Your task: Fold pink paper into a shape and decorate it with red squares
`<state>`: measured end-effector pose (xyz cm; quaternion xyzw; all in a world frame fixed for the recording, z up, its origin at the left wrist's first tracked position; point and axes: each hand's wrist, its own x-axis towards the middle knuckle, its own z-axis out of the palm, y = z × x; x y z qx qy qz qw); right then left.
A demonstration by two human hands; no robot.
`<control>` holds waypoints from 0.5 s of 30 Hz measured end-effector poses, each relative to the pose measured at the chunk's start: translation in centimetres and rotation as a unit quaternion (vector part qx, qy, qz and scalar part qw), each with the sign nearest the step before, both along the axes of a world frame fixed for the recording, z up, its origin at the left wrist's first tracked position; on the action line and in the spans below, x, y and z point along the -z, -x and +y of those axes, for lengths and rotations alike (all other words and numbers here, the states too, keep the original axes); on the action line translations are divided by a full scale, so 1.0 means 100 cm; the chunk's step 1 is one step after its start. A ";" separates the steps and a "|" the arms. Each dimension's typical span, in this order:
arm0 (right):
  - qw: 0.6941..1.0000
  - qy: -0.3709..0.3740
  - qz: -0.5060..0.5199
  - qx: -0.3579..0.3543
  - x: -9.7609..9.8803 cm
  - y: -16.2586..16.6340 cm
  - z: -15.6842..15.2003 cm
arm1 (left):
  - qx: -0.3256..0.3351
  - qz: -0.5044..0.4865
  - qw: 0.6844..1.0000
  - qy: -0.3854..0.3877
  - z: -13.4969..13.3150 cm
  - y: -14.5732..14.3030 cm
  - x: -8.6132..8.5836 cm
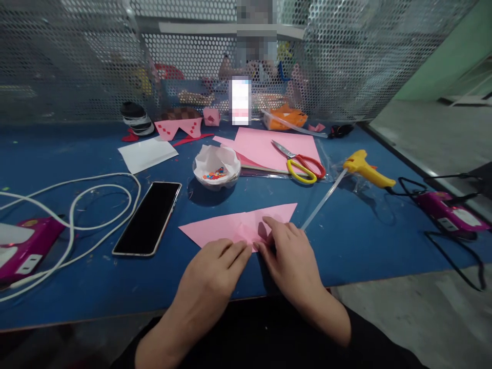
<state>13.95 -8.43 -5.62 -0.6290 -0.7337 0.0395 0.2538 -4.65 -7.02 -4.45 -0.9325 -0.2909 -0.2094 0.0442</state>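
Observation:
A folded pink paper lies near the front edge of the blue table. My left hand rests with its fingertips pressed on the paper's lower middle edge, fingers held together. My right hand sits beside it, fingers bent and pinching a fold at the paper's centre. Both hands touch the paper close together.
A black phone lies to the left with white cables and a pink device. Behind are a bowl of coloured bits, pink sheets, scissors, a yellow glue gun and a perforated metal screen.

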 end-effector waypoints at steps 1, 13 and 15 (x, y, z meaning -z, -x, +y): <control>1.000 -0.002 -0.004 0.004 0.000 -0.001 0.000 | -0.013 0.011 1.000 0.008 -0.003 -0.001 -0.001; 0.978 -0.159 -0.067 -0.117 -0.001 -0.008 -0.024 | -0.067 0.029 0.997 0.022 -0.022 -0.006 -0.002; 0.968 -0.122 -0.085 -0.200 0.003 -0.004 -0.029 | -0.065 0.030 0.997 0.025 -0.023 -0.005 0.001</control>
